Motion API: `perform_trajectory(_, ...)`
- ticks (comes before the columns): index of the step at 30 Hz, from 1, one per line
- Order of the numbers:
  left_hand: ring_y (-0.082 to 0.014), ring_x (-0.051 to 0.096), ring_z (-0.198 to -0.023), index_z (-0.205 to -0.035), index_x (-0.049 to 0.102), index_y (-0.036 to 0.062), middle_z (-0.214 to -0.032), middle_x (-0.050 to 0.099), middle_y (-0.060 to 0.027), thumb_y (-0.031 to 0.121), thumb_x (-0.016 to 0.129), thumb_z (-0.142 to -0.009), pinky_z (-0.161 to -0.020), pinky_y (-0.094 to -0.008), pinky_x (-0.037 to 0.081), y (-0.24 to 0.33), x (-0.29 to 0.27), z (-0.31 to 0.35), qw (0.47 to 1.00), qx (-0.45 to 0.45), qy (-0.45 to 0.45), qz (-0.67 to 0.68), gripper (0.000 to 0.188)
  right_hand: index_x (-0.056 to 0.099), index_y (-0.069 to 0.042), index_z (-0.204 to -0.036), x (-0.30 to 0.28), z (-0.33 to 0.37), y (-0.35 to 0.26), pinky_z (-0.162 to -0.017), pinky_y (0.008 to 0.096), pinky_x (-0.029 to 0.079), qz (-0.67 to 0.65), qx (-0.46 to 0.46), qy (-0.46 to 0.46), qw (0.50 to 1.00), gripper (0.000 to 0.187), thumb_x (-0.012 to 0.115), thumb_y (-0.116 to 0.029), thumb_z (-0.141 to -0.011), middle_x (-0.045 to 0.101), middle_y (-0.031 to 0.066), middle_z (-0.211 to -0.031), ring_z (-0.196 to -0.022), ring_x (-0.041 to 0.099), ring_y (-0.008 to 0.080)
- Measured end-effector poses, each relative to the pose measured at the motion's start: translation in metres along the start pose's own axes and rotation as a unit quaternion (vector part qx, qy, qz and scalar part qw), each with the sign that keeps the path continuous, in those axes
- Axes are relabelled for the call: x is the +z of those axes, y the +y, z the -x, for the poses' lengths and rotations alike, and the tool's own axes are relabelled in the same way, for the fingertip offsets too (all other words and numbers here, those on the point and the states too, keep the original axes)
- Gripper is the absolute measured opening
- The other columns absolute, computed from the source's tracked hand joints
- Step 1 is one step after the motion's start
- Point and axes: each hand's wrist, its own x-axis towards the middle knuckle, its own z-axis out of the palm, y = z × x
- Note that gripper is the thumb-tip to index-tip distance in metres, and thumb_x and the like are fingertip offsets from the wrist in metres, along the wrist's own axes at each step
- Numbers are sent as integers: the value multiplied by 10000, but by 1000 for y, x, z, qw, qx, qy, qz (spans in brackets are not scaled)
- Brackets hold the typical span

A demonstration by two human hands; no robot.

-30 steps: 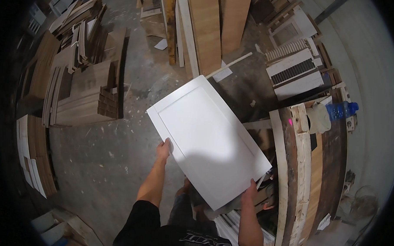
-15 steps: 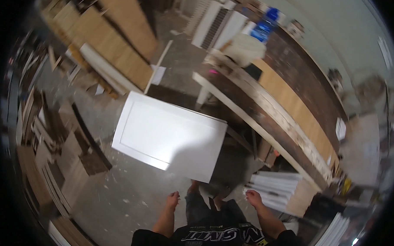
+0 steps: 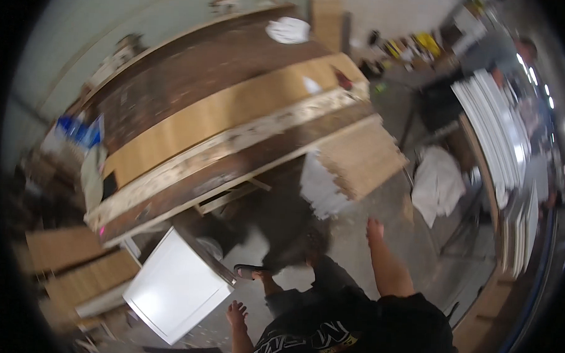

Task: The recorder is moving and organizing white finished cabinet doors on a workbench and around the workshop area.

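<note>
My left hand [image 3: 237, 314] hangs low at my left side, its fingers loosely apart and nothing in them. Closest to it is a white panel [image 3: 178, 286] with a recessed border, apart from the hand. My right hand [image 3: 374, 231] is held out in front on the right, slightly blurred, with nothing visible in it. Beyond that hand lies a stack of light wooden boards with white ends [image 3: 364, 159]. My feet stand on the grey floor between the panel and the stack.
A long dark workbench [image 3: 192, 92] runs across the front, bearing a wood-coloured board [image 3: 219, 115] and a rough timber beam [image 3: 234, 140]. White panels [image 3: 492, 128] stand stacked at the right, near a pale cloth-like bundle [image 3: 436, 185]. Another person [image 3: 495, 50] is at the far right.
My view has swung to the right, so the bench now crosses the front and the white panel lies at my lower left. My right arm reaches further forward; both hands stay without a thing.
</note>
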Motion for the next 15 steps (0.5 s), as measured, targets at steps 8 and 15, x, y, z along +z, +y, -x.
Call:
perform_trajectory(8,-165,675,-861,-1302,597,116,-1050,703,-46,318,612,-974,-609,-297,495,25,127,83,973,8,-86,-213,385,454,-131,-1473,-3,-97,-114,-981,504,416,-280,188,-58,940,706,575,-570,-933,567,70,-1356,-1209,517,253)
perform_trajectory(15,-169,666,-901,-1291,608,20,-1068,693,-85,315,609,-985,-698,-287,509,87,182,125,939,102,-130,-301,425,488,-194,-1432,-3,-128,-144,-989,455,372,-410,271,-78,867,698,574,-647,-908,573,33,-1344,-1176,523,205)
